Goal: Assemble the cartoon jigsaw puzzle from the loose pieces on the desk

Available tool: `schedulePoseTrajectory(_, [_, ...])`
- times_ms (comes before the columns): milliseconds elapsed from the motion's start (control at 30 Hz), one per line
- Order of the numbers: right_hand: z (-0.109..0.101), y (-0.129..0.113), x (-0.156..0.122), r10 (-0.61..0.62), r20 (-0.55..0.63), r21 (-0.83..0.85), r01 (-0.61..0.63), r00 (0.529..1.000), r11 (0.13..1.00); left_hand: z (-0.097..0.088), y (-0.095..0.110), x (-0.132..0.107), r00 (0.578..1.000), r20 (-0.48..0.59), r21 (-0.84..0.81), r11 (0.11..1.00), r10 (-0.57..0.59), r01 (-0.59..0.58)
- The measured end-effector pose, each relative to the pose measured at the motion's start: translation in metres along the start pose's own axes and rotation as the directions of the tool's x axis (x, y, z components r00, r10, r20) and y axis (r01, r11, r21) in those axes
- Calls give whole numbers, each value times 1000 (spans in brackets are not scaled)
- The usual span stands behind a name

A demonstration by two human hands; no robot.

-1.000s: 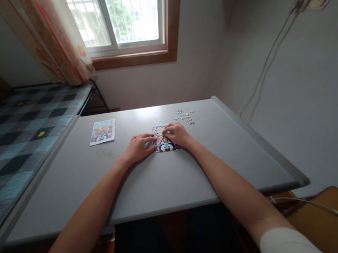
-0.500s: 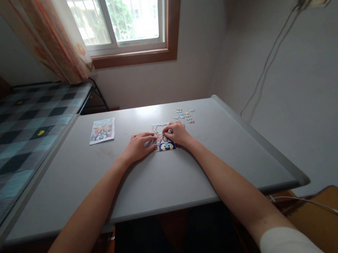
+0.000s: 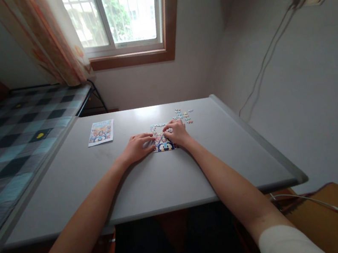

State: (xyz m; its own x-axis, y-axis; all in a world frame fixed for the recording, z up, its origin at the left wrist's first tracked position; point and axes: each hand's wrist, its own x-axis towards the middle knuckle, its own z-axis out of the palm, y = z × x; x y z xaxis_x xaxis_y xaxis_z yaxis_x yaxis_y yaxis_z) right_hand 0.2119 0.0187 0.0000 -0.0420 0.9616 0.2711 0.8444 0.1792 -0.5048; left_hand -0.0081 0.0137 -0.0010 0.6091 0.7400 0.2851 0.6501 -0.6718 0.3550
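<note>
A partly assembled jigsaw puzzle [image 3: 165,146] lies flat on the grey table, with a blue-and-white cartoon face at its near edge and a bare gap near its upper middle. My left hand [image 3: 138,147] rests at the puzzle's left border, fingers stretched out and apart, fingertips touching the edge. Over the right half, my right hand [image 3: 178,133] has thumb and fingertips pinched together at the inner area; the small puzzle piece there is mostly hidden by the fingers. Several loose puzzle pieces [image 3: 185,115] are scattered just beyond my right hand.
A printed picture sheet [image 3: 101,132] lies on the left of the table [image 3: 165,183]. Beside the table on the left is a bed with a checked cover [image 3: 26,124]. A window is beyond, and a wall with a hanging cable [image 3: 264,65] is on the right.
The camera view has shifted slightly. Both hands stay at the puzzle, and my right fingertips have moved only a little over its inner area.
</note>
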Motion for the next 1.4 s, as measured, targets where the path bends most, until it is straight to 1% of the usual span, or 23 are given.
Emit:
schedulePoseTrajectory(100, [-1,1,1,15,-32,12,-15,999,1000,-1,1,0,1000,1,-7,1000,-4,4])
schedulePoseTrajectory(400, [1,0,1,-2,44,-23,3,999,1000,-1,1,1,1000,11,-10,1000,-5,5])
schedulePoseTrajectory(600, [-1,1,1,-16,20,-44,17,1000,999,0,1,1,1000,-3,-19,1000,-7,7])
schedulePoseTrajectory(667, [-4,4,2,6,-7,-30,-6,1000,1000,-1,1,1,1000,-1,-20,1000,-9,9])
schedulePoseTrajectory(833, [-9,14,5,129,-48,37,-127,990,991,-3,4,0,1000,4,-15,1000,-19,19])
schedulePoseTrajectory(933, [-10,17,6,168,-47,14,-167,985,986,-4,4,0,999,-19,12,1000,-26,27])
schedulePoseTrajectory(1067, [-11,16,4,173,-10,-27,-173,985,985,-4,2,1,998,-60,23,1000,-18,19])
schedulePoseTrajectory(1167, [-11,14,3,168,13,-49,-167,986,985,-1,1,1,998,-69,20,1000,7,-6])
schedulePoseTrajectory(1300, [-10,13,4,160,34,-79,-157,987,984,1,0,0,999,-34,22,1000,20,-19])
schedulePoseTrajectory(1400, [-9,14,4,159,41,-82,-155,986,984,1,1,0,1000,-4,31,1000,-3,3])
